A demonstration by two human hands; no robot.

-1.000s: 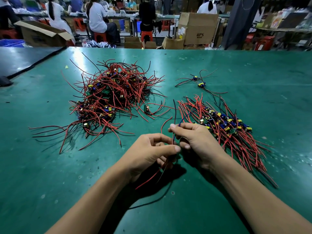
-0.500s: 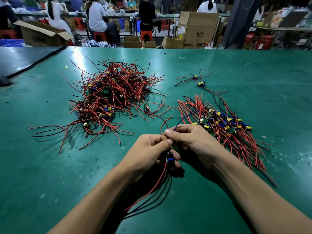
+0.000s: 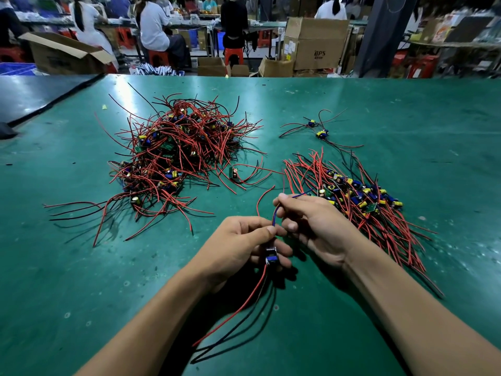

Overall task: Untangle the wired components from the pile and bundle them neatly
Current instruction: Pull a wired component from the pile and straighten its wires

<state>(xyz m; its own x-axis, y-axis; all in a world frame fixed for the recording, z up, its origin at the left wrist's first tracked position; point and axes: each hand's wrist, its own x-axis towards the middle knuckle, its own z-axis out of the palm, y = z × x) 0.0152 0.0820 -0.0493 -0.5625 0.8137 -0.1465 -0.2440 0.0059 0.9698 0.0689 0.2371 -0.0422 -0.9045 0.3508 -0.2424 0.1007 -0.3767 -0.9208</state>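
Observation:
A tangled pile of red and black wired components [image 3: 173, 156] lies at the left middle of the green table [image 3: 406, 118]. A straightened bundle [image 3: 360, 202] lies to the right, its wires pointing the same way. My left hand [image 3: 238, 242] grips one small wired component [image 3: 271, 257] above the table; its red and black leads hang toward me. My right hand [image 3: 311, 226] pinches that component's blue wire [image 3: 275, 215] just above my left thumb.
One loose component [image 3: 234, 173] lies between the pile and the bundle. Two more [image 3: 320, 130] sit beyond the bundle. A dark table [image 3: 32, 96] adjoins on the left. Cardboard boxes [image 3: 317, 42] and seated people fill the background.
The component has turned in my left hand, so its red and black leads now hang toward me. My right hand has slid along the blue wire, closer to my left.

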